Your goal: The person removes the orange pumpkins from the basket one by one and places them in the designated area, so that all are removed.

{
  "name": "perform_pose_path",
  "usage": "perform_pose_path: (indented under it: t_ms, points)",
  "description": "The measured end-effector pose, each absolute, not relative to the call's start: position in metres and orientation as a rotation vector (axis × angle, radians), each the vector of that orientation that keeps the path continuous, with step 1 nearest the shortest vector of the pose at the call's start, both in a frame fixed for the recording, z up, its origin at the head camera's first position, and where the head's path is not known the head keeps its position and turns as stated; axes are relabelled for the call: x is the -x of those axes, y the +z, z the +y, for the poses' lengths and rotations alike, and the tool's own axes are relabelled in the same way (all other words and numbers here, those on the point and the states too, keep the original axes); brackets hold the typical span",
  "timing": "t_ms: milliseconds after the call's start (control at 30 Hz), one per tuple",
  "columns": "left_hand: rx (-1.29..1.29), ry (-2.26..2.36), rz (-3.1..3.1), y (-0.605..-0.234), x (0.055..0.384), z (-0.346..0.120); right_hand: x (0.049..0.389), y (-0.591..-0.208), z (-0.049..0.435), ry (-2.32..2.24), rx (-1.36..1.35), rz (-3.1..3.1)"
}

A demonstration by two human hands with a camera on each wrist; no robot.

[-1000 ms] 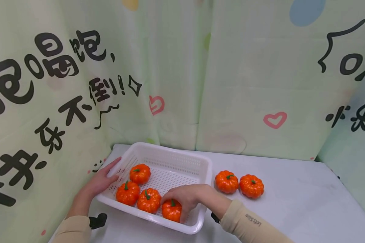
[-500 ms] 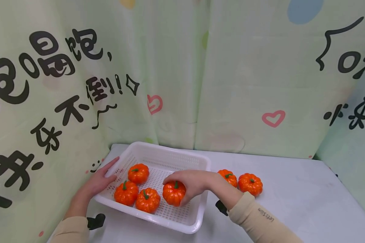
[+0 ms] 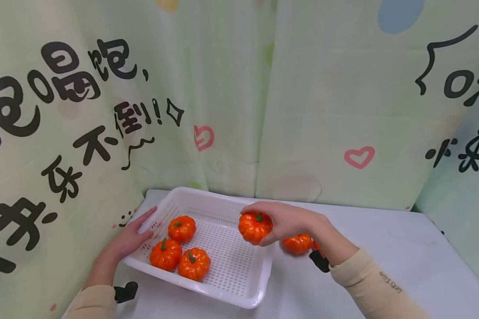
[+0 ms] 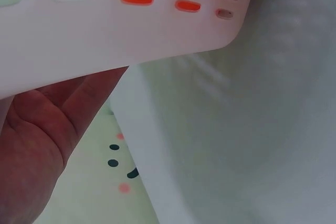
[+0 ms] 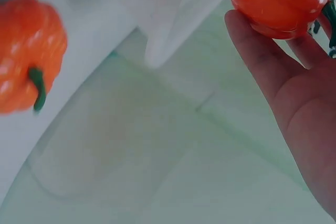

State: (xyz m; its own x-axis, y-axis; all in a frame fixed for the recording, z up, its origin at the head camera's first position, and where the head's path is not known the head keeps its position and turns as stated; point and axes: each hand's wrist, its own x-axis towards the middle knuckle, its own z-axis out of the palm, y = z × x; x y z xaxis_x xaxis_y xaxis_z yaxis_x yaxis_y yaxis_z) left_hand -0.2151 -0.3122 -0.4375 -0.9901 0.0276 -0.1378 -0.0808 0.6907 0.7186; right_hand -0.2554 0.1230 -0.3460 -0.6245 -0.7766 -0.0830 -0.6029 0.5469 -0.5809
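My right hand [image 3: 291, 220] grips a small orange pumpkin [image 3: 254, 228] with a green stem, held above the right side of the white perforated basket [image 3: 231, 257]. In the right wrist view, the fingers support the pumpkin [image 5: 281, 1] at the top right. Three similar pumpkins sit inside the basket: one at the back [image 3: 182, 229], one at the left [image 3: 165, 254] and one near the front [image 3: 194, 264]. My left hand [image 3: 129, 239] rests on the basket's left rim, its fingers spread and fairly straight. In the left wrist view, the rim hides its fingertips.
On the white table [image 3: 367, 248], right of the basket, lies another pumpkin [image 3: 296, 244]. One more beside it is mostly hidden behind my right wrist. A pale green printed curtain [image 3: 303, 133] surrounds the table at the back and sides.
My right hand has lifted one pumpkin from the basket's front right corner and carried it up and to the right. The left hand has stayed at the rim; the basket has hardly moved.
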Motion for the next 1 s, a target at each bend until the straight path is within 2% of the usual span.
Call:
perform_pose_path:
  t_ms: [300,1000]
  points:
    - [0.017,1.136,2.789,-0.438,0.214,-0.314,0.255,-0.337,0.173,-0.811,0.989,2.538]
    - [-0.009,1.139,2.794,-0.440,0.218,-0.313,0.245,-0.355,0.273,-0.937,0.727,2.630]
